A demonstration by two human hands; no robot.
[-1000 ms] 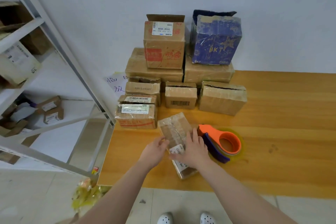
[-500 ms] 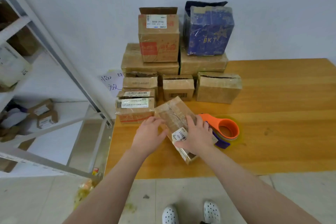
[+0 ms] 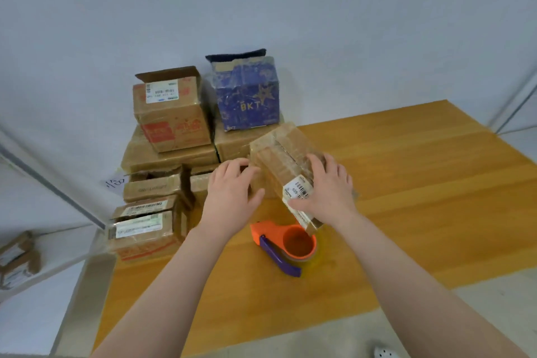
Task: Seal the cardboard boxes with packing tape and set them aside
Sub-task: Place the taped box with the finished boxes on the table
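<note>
The left hand (image 3: 232,189) and right hand (image 3: 328,183) grip the box (image 3: 286,151), fingers curled; best keep it level and set it squarely beside the stack (image 3: 171,154).

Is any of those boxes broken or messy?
Yes. At the back, the brown box with the red print has a flap standing up, so it looks unsealed. The blue box beside it looks crumpled, wrapped in wrinkly tape, with a dark flap sticking up.
</note>
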